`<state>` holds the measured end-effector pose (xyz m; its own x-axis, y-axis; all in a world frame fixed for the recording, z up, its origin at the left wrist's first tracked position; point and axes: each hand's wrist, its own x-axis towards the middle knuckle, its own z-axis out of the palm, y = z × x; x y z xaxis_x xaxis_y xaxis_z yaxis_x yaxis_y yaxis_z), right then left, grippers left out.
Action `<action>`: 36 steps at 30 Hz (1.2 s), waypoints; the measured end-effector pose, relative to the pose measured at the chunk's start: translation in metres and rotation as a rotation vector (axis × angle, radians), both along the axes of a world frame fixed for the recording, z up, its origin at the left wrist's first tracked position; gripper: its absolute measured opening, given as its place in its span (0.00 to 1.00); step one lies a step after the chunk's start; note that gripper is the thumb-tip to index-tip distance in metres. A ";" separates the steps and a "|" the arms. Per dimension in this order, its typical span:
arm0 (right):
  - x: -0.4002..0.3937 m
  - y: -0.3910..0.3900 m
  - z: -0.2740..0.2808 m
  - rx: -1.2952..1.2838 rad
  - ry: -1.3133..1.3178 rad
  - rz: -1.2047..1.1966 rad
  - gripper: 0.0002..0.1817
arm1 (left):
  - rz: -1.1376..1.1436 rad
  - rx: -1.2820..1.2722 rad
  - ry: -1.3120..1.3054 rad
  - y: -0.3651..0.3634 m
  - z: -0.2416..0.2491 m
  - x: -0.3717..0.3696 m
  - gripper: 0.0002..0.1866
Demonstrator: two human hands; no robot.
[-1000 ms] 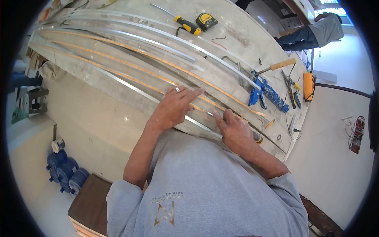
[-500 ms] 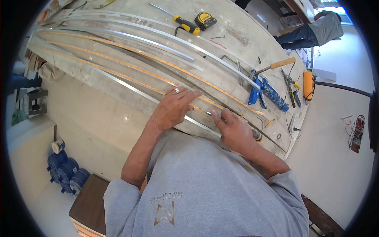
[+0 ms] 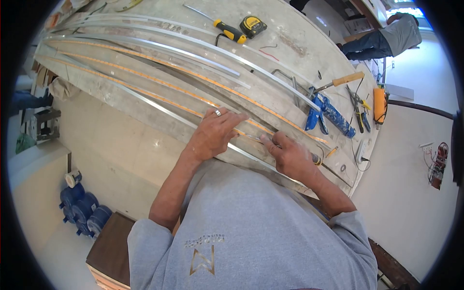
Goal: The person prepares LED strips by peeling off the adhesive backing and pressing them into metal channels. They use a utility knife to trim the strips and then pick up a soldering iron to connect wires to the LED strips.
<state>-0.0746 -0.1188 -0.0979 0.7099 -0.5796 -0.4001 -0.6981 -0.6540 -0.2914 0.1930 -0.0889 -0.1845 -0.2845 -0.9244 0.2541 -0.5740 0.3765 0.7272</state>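
My left hand [image 3: 211, 134], with a ring on one finger, is bent over an orange LED strip [image 3: 179, 105] on the table, its fingertips closed at the strip. A little to the right, my right hand [image 3: 291, 157] is wrapped around a screwdriver [image 3: 316, 159]; the dark handle's end shows beyond the fist, and its thin shaft points toward my left fingers. Its tip is too small to make out. Another two orange LED strips [image 3: 270, 113] run roughly parallel. Close below my hands lies a silver aluminium profile [image 3: 246, 153].
On the table [image 3: 290, 19] lie a tape measure [image 3: 253, 26], a yellow-black screwdriver [image 3: 229, 31], a blue caulking gun [image 3: 333, 116], pliers [image 3: 358, 111], an orange tool [image 3: 380, 105] and a power strip [image 3: 360, 151]. Blue water bottles [image 3: 82, 210] stand below left. Another person [image 3: 394, 38] is at far right.
My right hand has shifted slightly to the right and down with the screwdriver. My left hand stays at the strip. The whole view has moved very slightly.
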 end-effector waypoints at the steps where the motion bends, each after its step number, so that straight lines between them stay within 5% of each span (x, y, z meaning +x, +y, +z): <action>1: 0.001 0.003 0.000 -0.004 -0.009 -0.008 0.34 | 0.001 0.001 -0.001 0.000 0.000 0.000 0.30; 7: 0.025 0.027 0.009 0.030 0.217 -0.161 0.32 | 0.005 0.051 0.025 0.000 0.001 -0.001 0.29; 22: 0.005 0.008 -0.010 -0.083 -0.016 0.003 0.36 | 0.012 0.007 0.008 0.001 0.000 -0.002 0.31; 28: 0.017 0.012 0.006 -0.028 0.106 -0.062 0.33 | -0.007 0.069 -0.004 0.001 0.001 -0.001 0.30; 36: 0.024 0.024 0.004 0.043 0.175 -0.156 0.31 | 0.071 0.020 -0.092 0.003 -0.004 0.000 0.12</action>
